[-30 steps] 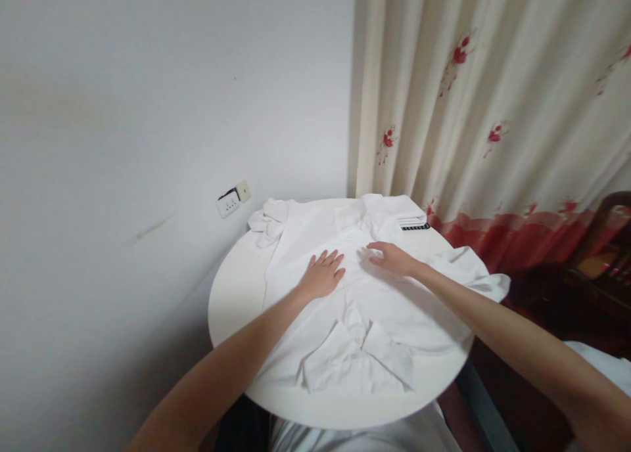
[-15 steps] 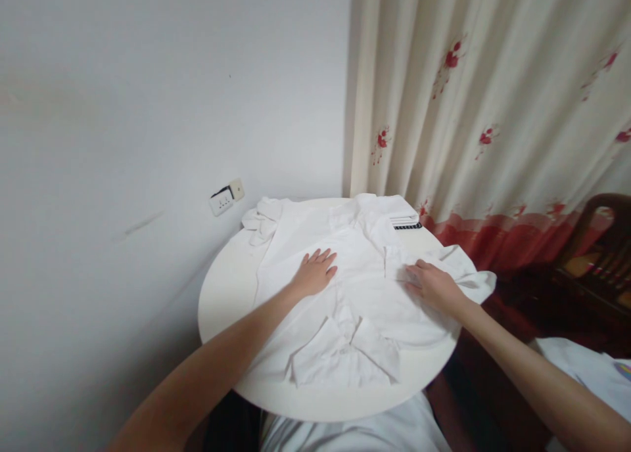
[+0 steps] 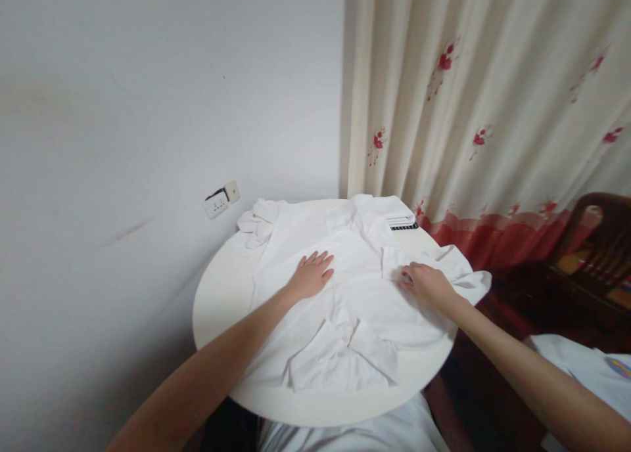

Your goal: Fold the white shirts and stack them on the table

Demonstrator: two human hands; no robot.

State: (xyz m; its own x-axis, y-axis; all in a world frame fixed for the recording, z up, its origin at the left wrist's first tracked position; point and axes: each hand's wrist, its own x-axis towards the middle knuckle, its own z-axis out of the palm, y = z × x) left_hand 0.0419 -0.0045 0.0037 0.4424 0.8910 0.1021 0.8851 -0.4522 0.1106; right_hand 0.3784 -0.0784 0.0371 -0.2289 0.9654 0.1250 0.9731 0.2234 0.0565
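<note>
Shirt lies flat on the worktop, collar nearest you, length running away; your left hand rests spread at its middle, your right hand curls its grip on the right-side fold, pinch unclear.

Bare table left of the shirt lies open; wall and curtain crowd the far edge.

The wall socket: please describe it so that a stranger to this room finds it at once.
Find the round white table standing against the plain grey wall. Just above the table's far left edge, left of the bunched sleeve of the white shirt, sits a small wall socket. It is the only fitting on that wall: a white plate with a smaller beige square at its right.
</note>
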